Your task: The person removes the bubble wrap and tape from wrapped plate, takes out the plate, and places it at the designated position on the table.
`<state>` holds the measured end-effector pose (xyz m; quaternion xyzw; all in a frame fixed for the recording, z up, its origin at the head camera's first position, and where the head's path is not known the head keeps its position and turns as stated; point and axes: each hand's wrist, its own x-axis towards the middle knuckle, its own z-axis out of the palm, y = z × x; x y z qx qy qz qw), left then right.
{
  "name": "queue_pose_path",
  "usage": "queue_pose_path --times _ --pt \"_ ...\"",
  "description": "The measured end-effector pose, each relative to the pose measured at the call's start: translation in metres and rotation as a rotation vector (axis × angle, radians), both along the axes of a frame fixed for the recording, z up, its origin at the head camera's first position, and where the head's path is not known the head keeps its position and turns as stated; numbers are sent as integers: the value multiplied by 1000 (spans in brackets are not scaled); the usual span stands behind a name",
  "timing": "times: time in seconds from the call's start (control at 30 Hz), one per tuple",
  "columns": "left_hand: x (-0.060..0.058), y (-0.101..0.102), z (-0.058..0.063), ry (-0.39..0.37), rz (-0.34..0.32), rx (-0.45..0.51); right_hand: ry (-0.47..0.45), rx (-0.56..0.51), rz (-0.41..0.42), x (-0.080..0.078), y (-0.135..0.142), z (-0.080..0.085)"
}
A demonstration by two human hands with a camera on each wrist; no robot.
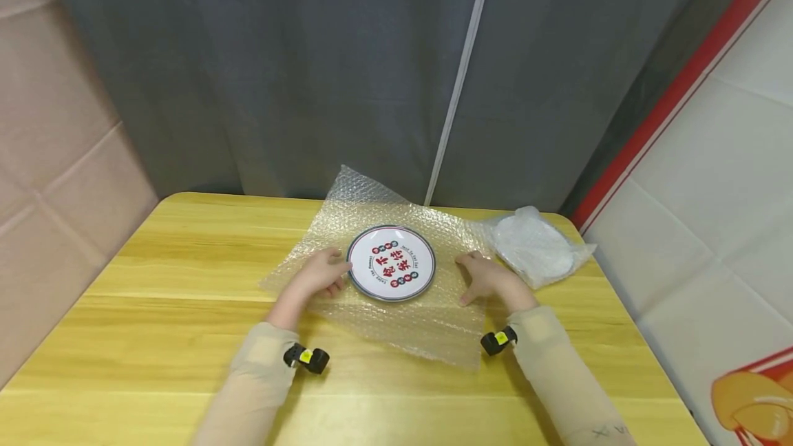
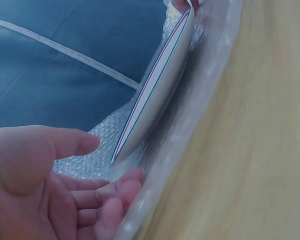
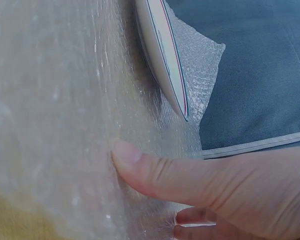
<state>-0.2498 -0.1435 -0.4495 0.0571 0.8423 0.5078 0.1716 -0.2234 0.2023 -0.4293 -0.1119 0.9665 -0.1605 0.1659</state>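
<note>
A round white plate (image 1: 392,263) with a dark blue rim and red and blue lettering lies face up on a sheet of bubble wrap (image 1: 409,329). My left hand (image 1: 323,272) is at the plate's left edge; in the left wrist view its thumb (image 2: 77,142) and loosely bent fingers stand apart from the rim, with nothing between them. To the right of the plate, my right hand (image 1: 492,282) is over the wrap, thumb and fingers spread. Its thumb (image 3: 140,167) touches the wrap in the right wrist view, while its other fingers are partly hidden.
A second round white item in bubble wrap (image 1: 535,246) lies at the table's back right, just beyond my right hand. The wooden table (image 1: 155,336) meets a grey curtain (image 1: 322,74) at its back edge. A white panel with a red band (image 1: 712,177) stands on the right.
</note>
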Motion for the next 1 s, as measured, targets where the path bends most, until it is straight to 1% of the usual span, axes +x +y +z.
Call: queue_pose_path --times 0.17,0.23,0.3,0.4,0.5,0.7,1.0 --pt "-2 11 -7 -109 26 143 1 5 4 0 0 0" --pt "-2 14 -9 -139 31 180 3 -1 4 0 -1 0" --pt "-1 16 -11 -158 53 201 1 -8 6 0 -1 0" --pt "1 18 -13 -172 93 223 -11 -25 2 0 -1 0" --pt "2 19 -14 -182 116 249 -10 -45 13 1 0 0" --pt "0 20 -18 -198 124 303 -3 -80 19 2 3 -3" --pt "-2 19 -22 -236 133 400 1 -80 19 1 6 -5"
